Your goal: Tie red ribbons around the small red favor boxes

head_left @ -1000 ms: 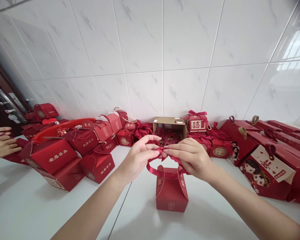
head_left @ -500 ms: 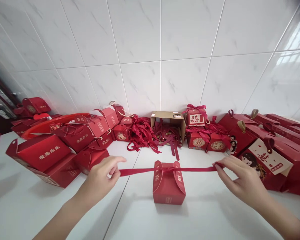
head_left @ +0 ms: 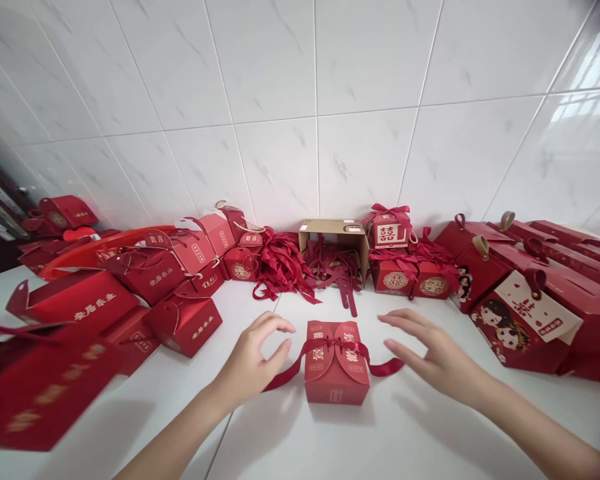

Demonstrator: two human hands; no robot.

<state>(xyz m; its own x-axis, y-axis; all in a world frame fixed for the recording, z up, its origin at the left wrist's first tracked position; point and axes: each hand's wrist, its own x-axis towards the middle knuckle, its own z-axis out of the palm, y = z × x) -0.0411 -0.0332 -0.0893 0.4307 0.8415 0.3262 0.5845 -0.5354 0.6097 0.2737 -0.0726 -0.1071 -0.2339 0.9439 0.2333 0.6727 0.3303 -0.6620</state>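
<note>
Head camera view: a small square red paper box (head_left: 337, 387) with curved closing flaps and pale lettering stands upright on the white desk (head_left: 395, 440), between the two hands. Around its top runs a flat dark-red satin ribbon (head_left: 387, 368), knotted once at the middle where the flaps meet, its two tails falling loosely to either side. The left hand (head_left: 254, 353) is released, thumb and fingers parted, just beside the box; one ribbon tail passes behind it, and whether they touch I cannot tell. The right hand (head_left: 435, 350) is released too, fingers spread in the air near the end of the other tail.

Beyond the box, against the white tiled wall (head_left: 370, 67), lie a tangled heap of red ribbons (head_left: 283, 263) and an open brown cardboard carton (head_left: 333, 228) with dark-red strips (head_left: 347, 287) spilling out of its front. Right of the carton, a red box with a white label and a ribbon bow (head_left: 391, 235) sits above two red boxes bearing round gold emblems. Farther right stand larger red boxes with a cartoon couple. Along the left, red gift boxes with gold lettering crowd together; a blurred red box (head_left: 45, 393) is nearest the edge.
</note>
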